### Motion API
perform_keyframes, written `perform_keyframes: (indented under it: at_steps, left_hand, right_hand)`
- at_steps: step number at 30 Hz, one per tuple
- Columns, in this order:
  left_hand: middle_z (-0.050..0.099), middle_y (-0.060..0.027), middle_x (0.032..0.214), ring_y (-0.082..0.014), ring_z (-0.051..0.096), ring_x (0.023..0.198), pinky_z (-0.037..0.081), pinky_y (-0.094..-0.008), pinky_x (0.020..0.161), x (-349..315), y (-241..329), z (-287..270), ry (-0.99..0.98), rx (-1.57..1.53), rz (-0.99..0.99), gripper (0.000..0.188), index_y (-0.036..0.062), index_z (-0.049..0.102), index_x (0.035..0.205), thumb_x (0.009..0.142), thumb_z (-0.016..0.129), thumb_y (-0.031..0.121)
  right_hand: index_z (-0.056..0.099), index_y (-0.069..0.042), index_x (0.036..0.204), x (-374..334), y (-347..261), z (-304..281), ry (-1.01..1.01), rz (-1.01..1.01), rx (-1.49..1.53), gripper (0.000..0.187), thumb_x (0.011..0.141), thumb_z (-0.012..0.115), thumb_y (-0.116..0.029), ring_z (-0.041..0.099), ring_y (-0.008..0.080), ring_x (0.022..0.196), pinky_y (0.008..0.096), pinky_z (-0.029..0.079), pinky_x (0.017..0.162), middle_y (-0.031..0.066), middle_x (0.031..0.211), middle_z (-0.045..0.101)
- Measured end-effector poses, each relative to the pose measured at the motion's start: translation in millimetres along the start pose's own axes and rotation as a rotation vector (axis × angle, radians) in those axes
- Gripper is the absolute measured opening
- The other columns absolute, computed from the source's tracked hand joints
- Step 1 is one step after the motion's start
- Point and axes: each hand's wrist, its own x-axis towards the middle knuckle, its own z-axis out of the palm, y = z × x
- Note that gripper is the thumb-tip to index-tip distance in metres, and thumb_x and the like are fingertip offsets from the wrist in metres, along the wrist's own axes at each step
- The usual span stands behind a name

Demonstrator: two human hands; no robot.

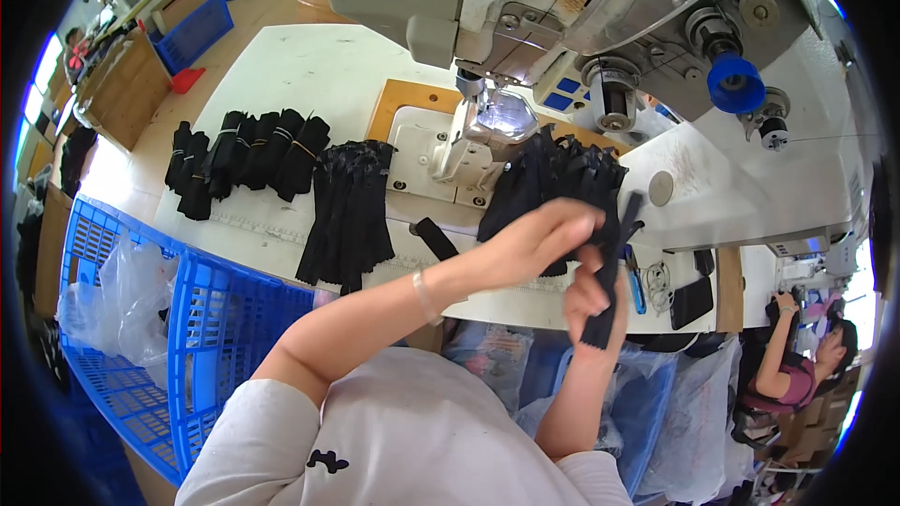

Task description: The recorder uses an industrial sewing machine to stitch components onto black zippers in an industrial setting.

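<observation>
My right hand (587,300) is closed around a long black fabric strip (609,281) with a notched lower end, holding it upright off the table. Beside its upper part, my left hand (553,232) has its fingers curled together and somewhat blurred; whether anything is pinched in them is hidden. Behind my hands, a heap of black strips (514,192) lies to the right of the sewing machine's needle area (469,155). Another fanned pile of black strips (349,215) lies left of it. A single short black piece (435,239) rests near my left forearm.
Tied black bundles (253,155) lie on the white table's (281,61) left side. A blue crate (202,319) holding clear plastic stands at the near left. Blue-handled snips (637,286) and a black phone (692,304) lie on the right. Another person (806,365) sits farther right.
</observation>
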Motion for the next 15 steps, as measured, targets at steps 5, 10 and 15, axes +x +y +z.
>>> perform_keyframes:
  at_steps: [5, 10, 15]
  left_hand:
    - [0.056, -0.003, 0.09, -0.0098, 0.056, 0.08, 0.048, -0.0249, 0.069, -71, 33, -4, 0.157, -0.202, -0.405, 0.017, -0.0027, 0.061, 0.092, 0.081, 0.071, 0.006]
    - [0.057, -0.0026, 0.086, -0.0097, 0.055, 0.076, 0.046, -0.0253, 0.067, -108, 28, -15, 0.336, 0.074, -0.282, 0.019, -0.0002, 0.061, 0.087, 0.078, 0.075, 0.01]
    - [0.059, -0.0031, 0.084, -0.0082, 0.057, 0.077, 0.046, -0.0246, 0.067, -122, 34, -17, 0.383, 0.152, -0.258, 0.018, -0.0014, 0.063, 0.084, 0.078, 0.075, 0.01]
  right_hand:
    - [0.057, 0.003, 0.106, -26, 41, -22, 0.056, 0.286, -0.426, 0.022, 0.095, 0.053, -0.015, 0.058, 0.0128, 0.057, 0.0233, 0.047, 0.05, 0.0116, 0.083, 0.064]
    - [0.06, 0.008, 0.104, -38, 59, -16, -0.088, 0.072, -1.037, 0.021, 0.088, 0.06, -0.007, 0.066, 0.0179, 0.082, 0.027, 0.052, 0.072, 0.0116, 0.089, 0.067]
    - [0.067, 0.003, 0.088, -41, 65, -1, 0.095, 0.049, -1.647, 0.008, 0.083, 0.064, -0.002, 0.064, 0.0109, 0.075, 0.0267, 0.049, 0.064, 0.0094, 0.081, 0.069]
